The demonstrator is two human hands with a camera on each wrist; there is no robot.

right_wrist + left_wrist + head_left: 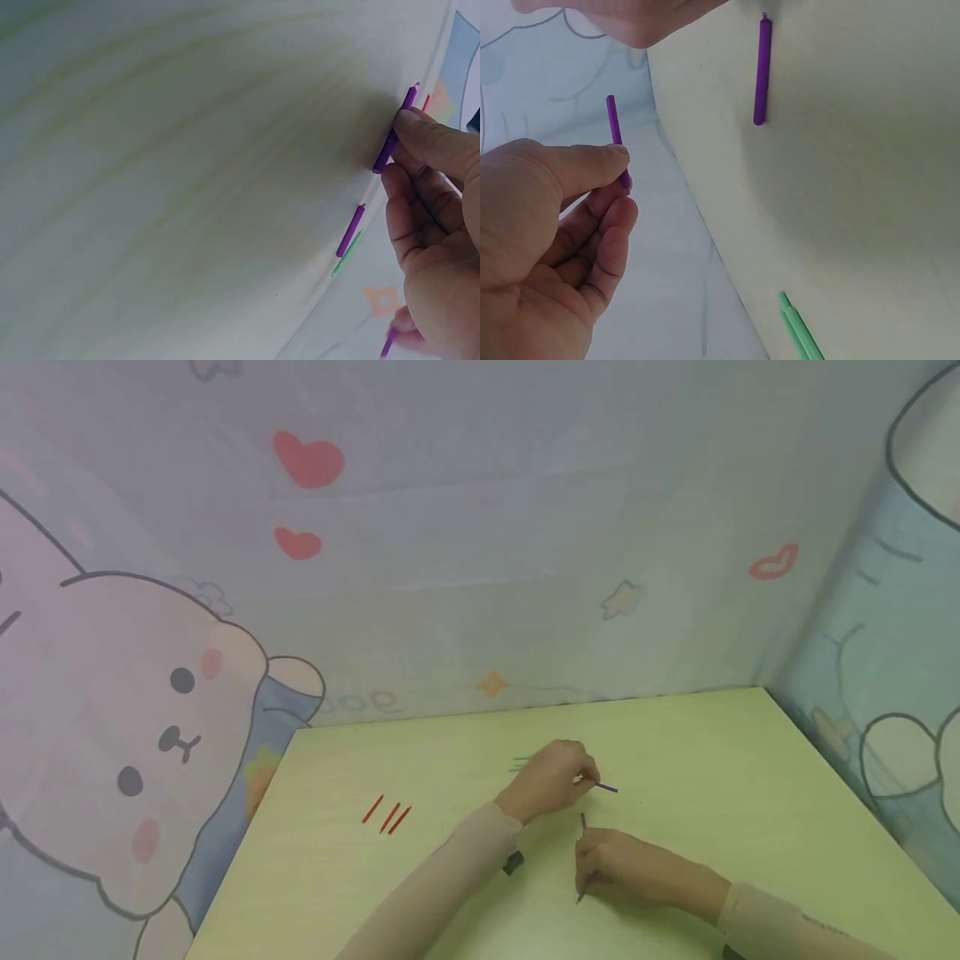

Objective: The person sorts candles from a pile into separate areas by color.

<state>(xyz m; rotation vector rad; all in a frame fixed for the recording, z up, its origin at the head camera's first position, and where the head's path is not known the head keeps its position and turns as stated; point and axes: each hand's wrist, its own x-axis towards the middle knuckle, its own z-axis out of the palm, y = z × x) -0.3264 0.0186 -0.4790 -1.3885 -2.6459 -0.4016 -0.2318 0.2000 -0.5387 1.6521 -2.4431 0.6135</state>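
Note:
My left hand [551, 777] pinches a thin purple candle [614, 120] between thumb and fingertips, raised over the far middle of the table. Nearer me, my right hand [630, 867] pinches another purple candle [387, 146], its wick end showing past the thumb in the right wrist view. Between the two hands a third purple candle [762, 71] lies on the table, its wick visible. Green candles [801, 330] lie beside the left hand, partly hidden behind it in the head view. Several red candles [387, 817] lie slanted, spaced apart, to the left of the left forearm.
The pale yellow-green table [750, 793] reaches back to a wall covering [465, 527] printed with hearts and cartoon figures. A second printed covering [885, 635] stands along the right edge. A small dark piece [513, 862] shows at the left wrist.

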